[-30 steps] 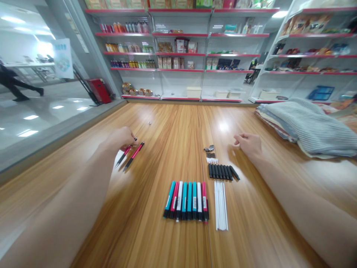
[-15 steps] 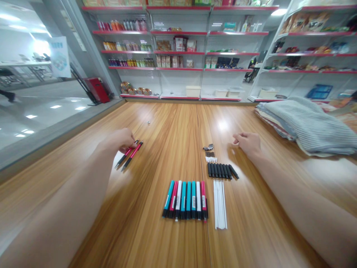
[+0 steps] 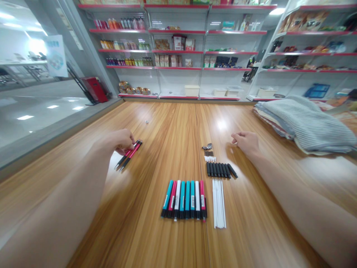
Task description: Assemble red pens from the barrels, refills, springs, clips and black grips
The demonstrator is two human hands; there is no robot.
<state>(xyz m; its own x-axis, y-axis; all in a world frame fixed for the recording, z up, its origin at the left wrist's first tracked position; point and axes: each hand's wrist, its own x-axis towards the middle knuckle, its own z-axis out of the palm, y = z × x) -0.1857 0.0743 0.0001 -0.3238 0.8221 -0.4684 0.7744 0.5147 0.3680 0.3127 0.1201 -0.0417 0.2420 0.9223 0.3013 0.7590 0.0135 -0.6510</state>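
Observation:
Two red pens with black grips, a left pen [image 3: 121, 159] and a right pen [image 3: 133, 152], lie side by side, tips toward me. My left hand [image 3: 124, 141] is closed with its fingers on the left pen. My right hand [image 3: 245, 142] rests on the table with curled fingers, and nothing shows in them. Nearest to it are small metal clips [image 3: 207, 146], small springs [image 3: 208, 153] and short white pieces [image 3: 210, 159]. Below these lie black rubber grips [image 3: 219, 170] and thin white refills [image 3: 219, 203]. A row of blue, pink and white pen barrels [image 3: 182, 199] lies left of the refills.
A small shiny piece [image 3: 147, 122] lies farther back on the wooden table [image 3: 173, 126]. Folded striped cloths [image 3: 306, 121] are piled at the right. Behind the table stand stocked shelves [image 3: 178, 69], and a red cart [image 3: 95, 89] is on the floor at left.
The left pen has come closer to the right one under my left hand, and their tips have shifted slightly. My right hand has stayed in its place; the view moved a little.

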